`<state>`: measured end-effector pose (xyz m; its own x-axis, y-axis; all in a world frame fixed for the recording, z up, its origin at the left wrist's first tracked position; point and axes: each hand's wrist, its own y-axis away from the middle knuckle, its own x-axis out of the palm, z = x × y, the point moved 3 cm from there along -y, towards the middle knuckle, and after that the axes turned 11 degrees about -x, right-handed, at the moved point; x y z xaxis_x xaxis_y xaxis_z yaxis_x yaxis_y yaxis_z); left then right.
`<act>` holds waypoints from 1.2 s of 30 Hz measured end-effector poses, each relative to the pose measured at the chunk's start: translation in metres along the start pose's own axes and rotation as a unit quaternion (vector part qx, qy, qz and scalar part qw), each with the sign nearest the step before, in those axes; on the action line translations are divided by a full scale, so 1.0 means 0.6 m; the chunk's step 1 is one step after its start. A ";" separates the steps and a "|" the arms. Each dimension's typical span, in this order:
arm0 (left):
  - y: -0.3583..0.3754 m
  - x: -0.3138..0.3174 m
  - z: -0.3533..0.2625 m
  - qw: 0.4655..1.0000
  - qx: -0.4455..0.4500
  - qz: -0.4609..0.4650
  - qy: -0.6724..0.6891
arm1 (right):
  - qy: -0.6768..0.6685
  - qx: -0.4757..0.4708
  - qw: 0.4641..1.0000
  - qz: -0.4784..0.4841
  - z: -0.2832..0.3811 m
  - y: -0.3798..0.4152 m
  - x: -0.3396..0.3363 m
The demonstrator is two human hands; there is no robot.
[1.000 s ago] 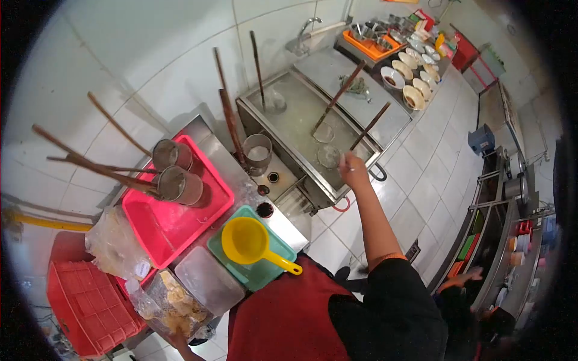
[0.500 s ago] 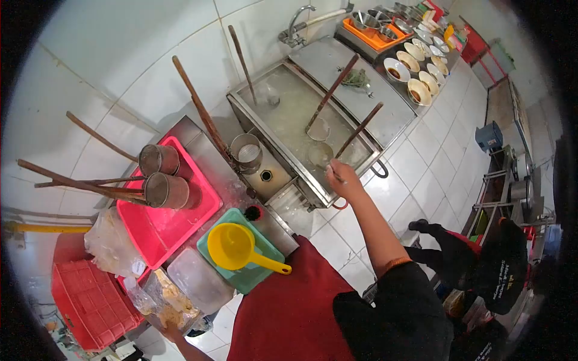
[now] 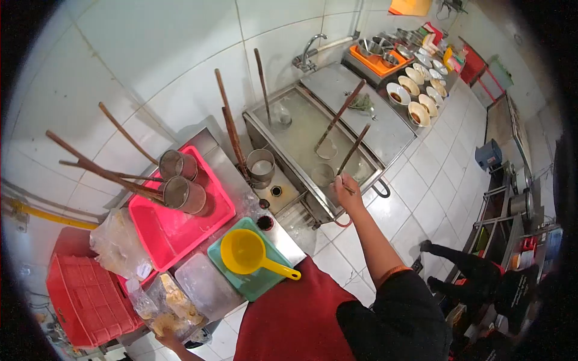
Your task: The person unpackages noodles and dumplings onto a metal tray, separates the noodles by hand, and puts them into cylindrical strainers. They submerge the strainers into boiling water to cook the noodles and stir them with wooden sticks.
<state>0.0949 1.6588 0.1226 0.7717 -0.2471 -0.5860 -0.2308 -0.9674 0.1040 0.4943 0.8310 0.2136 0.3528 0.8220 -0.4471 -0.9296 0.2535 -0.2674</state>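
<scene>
The right hand (image 3: 348, 194) is reaching out over the near edge of the steel vat (image 3: 283, 105), its fingers closing around the lower end of a long wooden handle (image 3: 353, 149). That handle is slanting up and away from the hand, and its strainer basket (image 3: 323, 174) is sitting in the cloudy water just to the left of the hand. The handle is looking stiff and dry enough for a sure grip near its end, though steam and splashes are probably making it slick lower down. The basket is likely feeling light in itself but dragging with water when lifted, so a firm hold close to the end is giving the best leverage. The left hand (image 3: 167, 340) is showing only at the bottom edge by a bag of crackers (image 3: 171, 301); I cannot tell whether it is gripping anything.
</scene>
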 end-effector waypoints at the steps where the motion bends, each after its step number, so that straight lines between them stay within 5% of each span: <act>1: 0.002 0.001 0.017 0.992 0.074 0.097 0.037 | 0.014 -0.050 0.999 -0.010 -0.066 0.010 0.015; 2: 0.004 0.000 0.019 0.992 0.071 0.094 0.047 | 0.013 -0.061 0.998 -0.010 -0.055 0.012 0.008; 4: -0.005 0.005 0.024 0.942 -0.045 0.115 -0.312 | 0.157 -0.090 0.979 0.094 -0.025 0.001 0.012; 8: 0.002 0.010 0.049 0.926 -0.074 0.033 -0.369 | 0.218 -0.096 0.970 0.046 -0.063 0.002 0.012; 10: 0.008 0.020 0.052 0.954 -0.122 0.055 -0.270 | 0.223 -0.090 0.968 0.068 -0.048 -0.016 0.015; 12: 0.015 0.020 0.036 0.958 0.087 0.064 -0.264 | 0.171 -0.054 0.984 0.023 -0.013 -0.020 0.008; 14: 0.028 0.031 0.030 0.953 0.134 0.031 -0.270 | 0.133 -0.048 0.990 0.014 -0.077 -0.029 0.021; 16: 0.023 0.025 0.040 0.944 0.181 -0.002 -0.275 | -0.066 0.136 0.986 0.072 -0.090 -0.022 0.026; 17: 0.001 0.020 0.063 0.949 0.152 0.051 -0.273 | -0.067 0.137 0.986 0.066 -0.089 -0.011 0.025; 19: -0.007 0.046 0.061 0.949 0.131 0.106 -0.267 | 0.123 -0.043 0.991 -0.030 -0.069 0.005 0.009; 21: 0.008 0.034 0.052 0.982 0.062 -0.102 -0.147 | 0.111 -0.033 0.993 -0.001 -0.032 0.009 0.007; 24: 0.026 0.050 0.007 0.976 0.087 -0.064 -0.190 | 0.043 -0.003 0.999 -0.030 -0.056 0.014 0.009; 26: 0.032 0.071 -0.019 0.973 0.103 -0.043 -0.204 | 0.125 -0.018 0.988 0.091 -0.066 0.014 0.004; 29: 0.052 0.098 -0.052 0.969 0.117 -0.021 -0.216 | 0.174 -0.015 0.985 -0.004 -0.035 0.006 -0.017; 32: 0.062 0.128 -0.081 0.965 0.133 0.005 -0.226 | 0.211 0.003 0.973 0.088 -0.026 0.010 0.024; 36: 0.067 0.148 -0.099 0.962 0.143 0.023 -0.230 | 0.132 -0.019 0.990 0.039 -0.018 0.012 0.016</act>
<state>0.1894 1.5945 0.1226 0.4284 -0.1745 -0.8866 -0.4627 -0.8852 -0.0493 0.4920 0.8351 0.1979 0.3007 0.6755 -0.6732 -0.9521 0.1713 -0.2534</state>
